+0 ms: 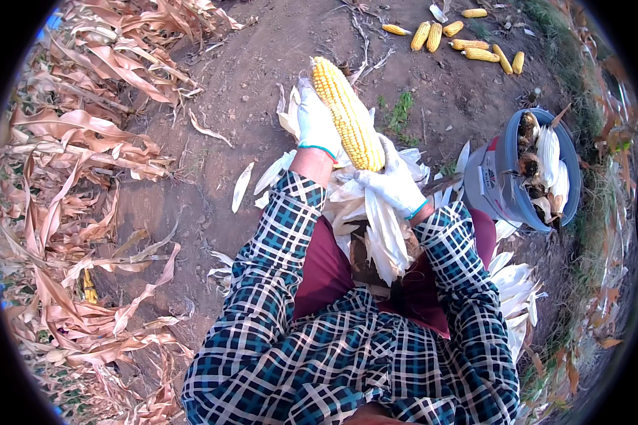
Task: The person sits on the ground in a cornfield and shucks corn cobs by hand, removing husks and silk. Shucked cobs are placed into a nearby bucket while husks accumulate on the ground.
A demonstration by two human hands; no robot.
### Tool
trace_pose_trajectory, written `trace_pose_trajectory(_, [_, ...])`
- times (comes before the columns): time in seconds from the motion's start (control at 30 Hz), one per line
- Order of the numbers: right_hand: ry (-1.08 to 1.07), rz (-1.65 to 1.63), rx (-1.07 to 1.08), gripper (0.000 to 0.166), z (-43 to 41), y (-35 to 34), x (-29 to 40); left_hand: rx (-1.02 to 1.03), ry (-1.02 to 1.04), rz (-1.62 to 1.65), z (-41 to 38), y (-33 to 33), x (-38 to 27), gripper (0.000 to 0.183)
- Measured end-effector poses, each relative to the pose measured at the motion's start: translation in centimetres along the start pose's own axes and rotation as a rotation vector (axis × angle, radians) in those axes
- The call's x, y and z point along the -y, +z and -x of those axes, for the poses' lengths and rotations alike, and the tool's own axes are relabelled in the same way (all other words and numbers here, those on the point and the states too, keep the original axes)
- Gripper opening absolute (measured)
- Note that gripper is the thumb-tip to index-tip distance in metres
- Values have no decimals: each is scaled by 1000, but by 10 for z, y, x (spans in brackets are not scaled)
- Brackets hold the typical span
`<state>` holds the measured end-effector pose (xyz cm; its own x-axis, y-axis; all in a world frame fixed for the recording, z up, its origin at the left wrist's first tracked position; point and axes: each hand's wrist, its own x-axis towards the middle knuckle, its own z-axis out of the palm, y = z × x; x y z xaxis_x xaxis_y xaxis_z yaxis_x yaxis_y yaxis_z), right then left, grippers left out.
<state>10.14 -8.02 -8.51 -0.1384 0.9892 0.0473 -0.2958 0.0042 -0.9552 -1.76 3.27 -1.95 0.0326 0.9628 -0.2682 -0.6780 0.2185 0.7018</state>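
A large ear of yellow corn, its kernels bare, slants across the space before my chest. My right hand, in a white glove, grips it at the lower end. Pale peeled husks hang down below that hand. Along the ear's left side lies my left hand, also gloved in white; its fingers are partly hidden and blurred, so I cannot tell whether they grip anything. A strip of dry husk shows just beyond the left hand.
To the right, a tilted grey bucket holds ears in husks. Several husked ears lie on bare soil at the far right. Dry corn stalks and leaves cover the left side. Loose husks lie beside my right leg.
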Motion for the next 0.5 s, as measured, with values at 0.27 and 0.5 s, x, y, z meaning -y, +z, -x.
trace_pose_trajectory(0.27, [65, -525, 129, 73, 11, -15, 25, 136, 434, -724, -22, -12, 15, 27])
trace_pose_trajectory(0.5, [38, -612, 70, 62, 13, -49, 44, 270, 486, -1804, -27, -12, 10, 38])
